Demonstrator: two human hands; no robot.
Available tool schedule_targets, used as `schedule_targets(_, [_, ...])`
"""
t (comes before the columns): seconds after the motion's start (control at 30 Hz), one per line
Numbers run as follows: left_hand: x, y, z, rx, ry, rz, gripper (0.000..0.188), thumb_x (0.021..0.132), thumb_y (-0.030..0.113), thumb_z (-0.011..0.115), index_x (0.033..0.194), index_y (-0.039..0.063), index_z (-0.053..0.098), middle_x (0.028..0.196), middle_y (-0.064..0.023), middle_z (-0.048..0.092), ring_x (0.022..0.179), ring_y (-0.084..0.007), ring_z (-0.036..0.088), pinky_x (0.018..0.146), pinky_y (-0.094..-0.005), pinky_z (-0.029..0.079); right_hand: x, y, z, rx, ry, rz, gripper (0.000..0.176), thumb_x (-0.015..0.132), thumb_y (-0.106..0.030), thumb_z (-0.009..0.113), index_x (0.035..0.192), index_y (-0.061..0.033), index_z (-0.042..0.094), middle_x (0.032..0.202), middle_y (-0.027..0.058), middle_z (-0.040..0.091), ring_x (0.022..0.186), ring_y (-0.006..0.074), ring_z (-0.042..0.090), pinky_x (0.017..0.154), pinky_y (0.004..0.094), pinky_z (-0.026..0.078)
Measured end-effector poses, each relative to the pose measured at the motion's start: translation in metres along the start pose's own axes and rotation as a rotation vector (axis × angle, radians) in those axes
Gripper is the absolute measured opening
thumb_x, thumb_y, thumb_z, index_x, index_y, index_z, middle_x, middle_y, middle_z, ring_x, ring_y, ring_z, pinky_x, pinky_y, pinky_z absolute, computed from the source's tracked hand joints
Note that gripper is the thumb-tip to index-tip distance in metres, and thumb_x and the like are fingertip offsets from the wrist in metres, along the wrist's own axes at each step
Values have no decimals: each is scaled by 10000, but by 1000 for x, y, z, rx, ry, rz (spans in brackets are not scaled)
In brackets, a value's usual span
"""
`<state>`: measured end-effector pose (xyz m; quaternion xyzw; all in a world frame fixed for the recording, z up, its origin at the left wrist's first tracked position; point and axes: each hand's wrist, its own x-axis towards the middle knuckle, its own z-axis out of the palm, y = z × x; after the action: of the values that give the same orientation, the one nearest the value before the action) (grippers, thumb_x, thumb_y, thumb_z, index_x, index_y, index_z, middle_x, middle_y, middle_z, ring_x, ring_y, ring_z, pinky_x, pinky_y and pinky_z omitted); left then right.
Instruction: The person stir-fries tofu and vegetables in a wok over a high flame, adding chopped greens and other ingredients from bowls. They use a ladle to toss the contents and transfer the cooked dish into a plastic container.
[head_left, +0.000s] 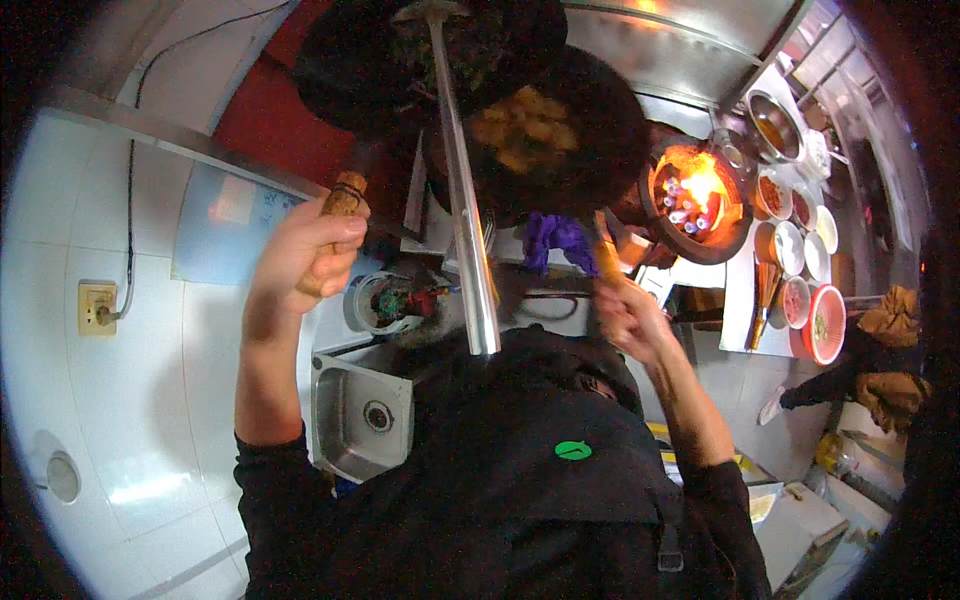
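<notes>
My left hand (326, 251) is closed around a worn wooden handle (345, 196). It points towards a dark wok (330, 90) at the top, which seems to hold leafy greens, though the join is too dark to make out. My right hand (634, 319) grips a yellowish wooden handle (609, 251) below a second dark wok (607, 112); whether the two are joined is unclear. Yellowish pieces of food (536, 127) lie in that second wok. Between my hands runs a long shiny metal tube (469, 225). A purple cloth (559, 241) lies left of the yellowish handle.
A lit gas burner (694, 195) flames right of the woks. Several small bowls (789, 247) and a red plastic basket (825, 326) stand on the white counter (739, 322). A steel sink (337, 427) is at lower left. Another person (889, 360) is at the far right.
</notes>
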<state>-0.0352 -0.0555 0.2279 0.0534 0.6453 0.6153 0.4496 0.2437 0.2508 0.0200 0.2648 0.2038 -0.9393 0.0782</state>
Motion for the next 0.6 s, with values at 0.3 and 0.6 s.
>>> schedule_targets(0.3, [79,-115,-8,-159,-8,-125,154,892,80,698,973,96,568,666,40,472,437,-49,406,374,-254,314,-128,-34,-72,-176,492,-210,214,909,-112,595,1109,-98,519,719,-53,439,460,16,326,380,169,286])
schedule_targets(0.6, [134,-171,-10,-230,-65,-198,135,893,66,696,944,101,576,653,44,474,428,-46,406,355,-237,327,-146,-30,-138,-107,443,-215,156,995,-250,597,952,-147,488,692,-88,413,443,3,319,380,197,266])
